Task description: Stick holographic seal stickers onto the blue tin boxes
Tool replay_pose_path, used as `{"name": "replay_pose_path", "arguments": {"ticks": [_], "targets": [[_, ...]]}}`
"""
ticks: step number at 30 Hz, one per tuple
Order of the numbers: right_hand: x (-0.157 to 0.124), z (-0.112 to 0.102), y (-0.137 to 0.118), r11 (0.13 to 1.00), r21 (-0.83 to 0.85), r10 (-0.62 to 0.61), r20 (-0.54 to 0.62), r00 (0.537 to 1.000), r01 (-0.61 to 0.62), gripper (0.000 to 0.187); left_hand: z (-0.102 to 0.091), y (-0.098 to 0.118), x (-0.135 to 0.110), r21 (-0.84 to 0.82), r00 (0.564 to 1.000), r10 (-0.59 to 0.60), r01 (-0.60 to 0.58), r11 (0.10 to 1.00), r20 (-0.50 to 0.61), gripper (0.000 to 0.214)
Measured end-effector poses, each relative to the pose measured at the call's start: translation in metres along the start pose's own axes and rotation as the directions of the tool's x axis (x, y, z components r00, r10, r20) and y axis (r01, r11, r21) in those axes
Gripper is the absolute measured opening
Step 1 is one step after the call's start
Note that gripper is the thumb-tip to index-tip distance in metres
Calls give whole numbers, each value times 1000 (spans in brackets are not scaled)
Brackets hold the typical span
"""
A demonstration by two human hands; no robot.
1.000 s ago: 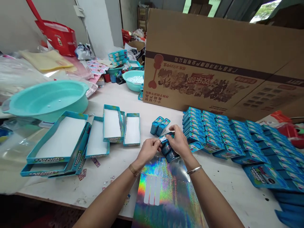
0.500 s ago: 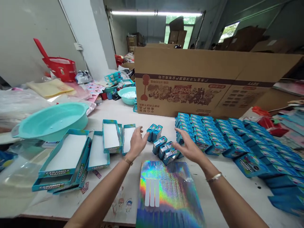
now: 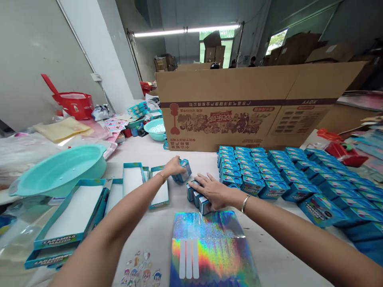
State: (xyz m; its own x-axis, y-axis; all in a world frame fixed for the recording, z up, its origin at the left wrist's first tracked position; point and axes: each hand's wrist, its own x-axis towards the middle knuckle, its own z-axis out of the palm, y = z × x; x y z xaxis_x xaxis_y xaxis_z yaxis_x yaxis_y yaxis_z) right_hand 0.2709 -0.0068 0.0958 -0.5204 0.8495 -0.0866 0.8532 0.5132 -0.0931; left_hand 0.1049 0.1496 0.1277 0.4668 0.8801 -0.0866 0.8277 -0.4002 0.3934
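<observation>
At the middle of the counter, the fingers of the left hand are gripping a pair of small blue boxes, while the right hand is pressing its spread, open fingers flat on a short row of boxes. A holographic sheet is lying just in front of that row. Open trays and a teal basin are sitting to the left, and packed blue boxes are lining the right before a cardboard carton.

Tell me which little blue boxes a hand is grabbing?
The pair farther back, in the left hand's grip. The right hand only lies flat on the nearer three.
</observation>
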Motion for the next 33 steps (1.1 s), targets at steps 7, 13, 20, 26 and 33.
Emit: {"name": "replay_pose_path", "arguments": {"ticks": [7,13,20,26,33], "targets": [[78,-9,13,971,184,169,-65,984,-154,119,-82,-40,-36,-56,975,220,-218,974,39,88],[156,-13,14,956,261,170,-114,979,-136,98,-60,-20,-91,-53,789,557,-564,824,261,79],[94,-44,41,924,329,285,-245,927,-197,84,6,-5,-80,149,780,550,-607,781,298,83],[-64,-29,65,930,218,355,-336,872,-295,48,24,-15,-73,136,858,458,-495,858,231,90],[-102,20,25,891,-280,266,-313,912,-356,43,48,-26,-97,47,956,277,-273,961,-101,71]]}}
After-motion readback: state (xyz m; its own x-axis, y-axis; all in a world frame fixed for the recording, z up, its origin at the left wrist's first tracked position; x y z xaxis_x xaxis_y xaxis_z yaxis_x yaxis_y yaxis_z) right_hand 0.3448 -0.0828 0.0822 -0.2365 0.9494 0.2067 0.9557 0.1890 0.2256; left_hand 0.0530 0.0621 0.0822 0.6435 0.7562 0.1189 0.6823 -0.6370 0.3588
